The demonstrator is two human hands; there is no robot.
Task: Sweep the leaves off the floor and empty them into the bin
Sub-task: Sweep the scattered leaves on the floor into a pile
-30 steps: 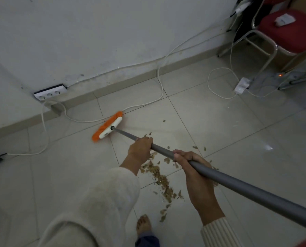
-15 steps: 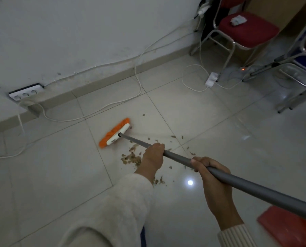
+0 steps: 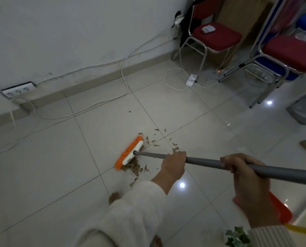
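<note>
Fluffy cream left sleeve [image 3: 131,213], ribbed cream right cuff [image 3: 268,236]

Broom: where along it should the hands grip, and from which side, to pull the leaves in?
Grip the grey handle, not the orange head. It lies at a low slant, so come from above: left hand near the head, right hand further back. That spacing should give leverage to drag the leaves.

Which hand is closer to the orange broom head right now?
Left. The left hand grips the grey handle just behind the broom head, beside the leaves. The right hand grips farther back up the handle, toward the person.
</note>
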